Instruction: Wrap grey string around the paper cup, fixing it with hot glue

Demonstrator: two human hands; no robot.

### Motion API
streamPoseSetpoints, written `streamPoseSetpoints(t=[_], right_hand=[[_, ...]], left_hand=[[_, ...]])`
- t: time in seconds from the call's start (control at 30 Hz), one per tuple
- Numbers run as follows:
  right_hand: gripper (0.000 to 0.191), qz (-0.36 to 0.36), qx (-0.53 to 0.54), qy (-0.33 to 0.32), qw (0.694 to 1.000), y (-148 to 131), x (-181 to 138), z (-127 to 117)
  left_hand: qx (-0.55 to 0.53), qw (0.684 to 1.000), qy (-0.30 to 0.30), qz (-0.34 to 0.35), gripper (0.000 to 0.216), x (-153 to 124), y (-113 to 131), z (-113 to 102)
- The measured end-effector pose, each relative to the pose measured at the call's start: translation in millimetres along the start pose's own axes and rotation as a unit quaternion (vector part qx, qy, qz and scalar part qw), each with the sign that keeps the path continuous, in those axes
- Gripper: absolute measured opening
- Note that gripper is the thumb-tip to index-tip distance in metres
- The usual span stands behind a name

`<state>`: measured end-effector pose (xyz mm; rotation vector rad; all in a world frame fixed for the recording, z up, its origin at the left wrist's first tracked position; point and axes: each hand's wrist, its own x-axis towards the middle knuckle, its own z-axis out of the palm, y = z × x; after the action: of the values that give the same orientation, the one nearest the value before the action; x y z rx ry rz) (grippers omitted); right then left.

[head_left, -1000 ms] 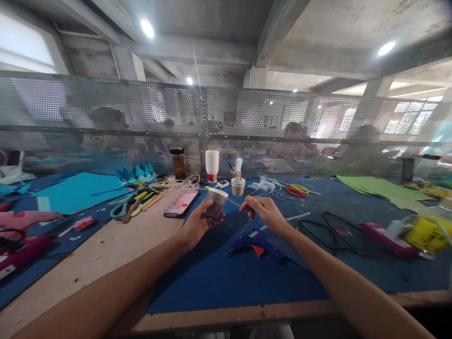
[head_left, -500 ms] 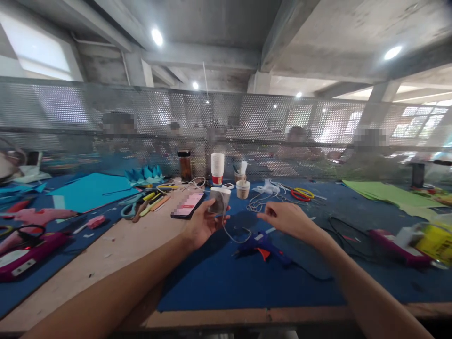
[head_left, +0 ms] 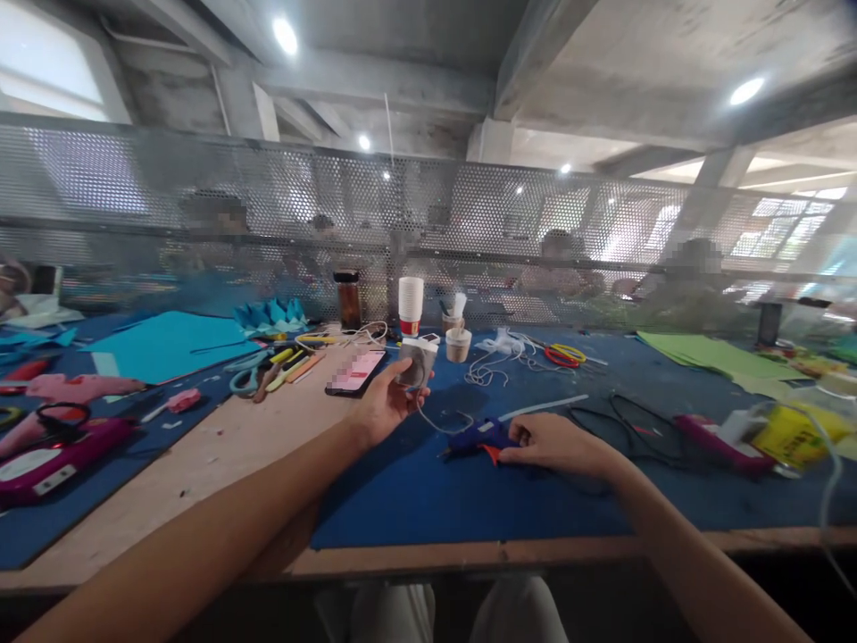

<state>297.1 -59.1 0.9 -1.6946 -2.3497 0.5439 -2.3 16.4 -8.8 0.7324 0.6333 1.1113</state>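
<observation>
My left hand [head_left: 380, 406] is closed round a small grey paper cup [head_left: 416, 364] with a pale rim, held above the table. A thin white cord [head_left: 435, 427] hangs from the cup down toward the blue mat [head_left: 402, 500]. On the mat lies a blue hot glue gun [head_left: 477, 434] with an orange trigger, its nozzle pointing left. The fingers of my right hand [head_left: 553, 444] are curled round the glue gun's handle, which they mostly hide. A clear glue stick [head_left: 545, 406] sticks out behind the gun.
A phone [head_left: 354, 371] lies left of the cup, near scissors and several tools. Stacked paper cups [head_left: 411, 305], a brown bottle [head_left: 347, 302] and a tangle of white cord [head_left: 488, 366] stand or lie farther back. Purple power strips [head_left: 723, 444] flank the workspace. A perforated metal screen [head_left: 295, 232] rises behind.
My right hand has come down and closed on the glue gun's handle. The gun's back end has swung upward, with its glue stick now showing. My left hand still holds the cup.
</observation>
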Motion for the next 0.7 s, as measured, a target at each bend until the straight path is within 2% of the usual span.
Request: streamPoseSetpoints(t=[0.2,0.4,0.57,0.7], right_hand=[[0.041,-0.033,0.139,-0.029,0.989,10.5,1.4,-15.8],[0.052,-0.055,0.336,-0.063,0.938,17.0,-2.7,-31.3],[0.046,-0.114,0.361,-0.012,0.926,22.5,0.1,-40.7],[0.044,-0.142,0.409,-0.021,0.901,28.5,0.5,-47.5]], left_hand=[[-0.003,1.000,0.007,0.002,0.028,0.1,1.3,-0.3],[-0.004,0.999,0.038,0.011,0.030,0.0,4.7,0.6],[-0.017,0.999,0.044,0.021,0.028,1.6,7.8,-0.1],[-0.044,0.994,0.090,0.039,0.027,4.2,11.7,-1.8]])
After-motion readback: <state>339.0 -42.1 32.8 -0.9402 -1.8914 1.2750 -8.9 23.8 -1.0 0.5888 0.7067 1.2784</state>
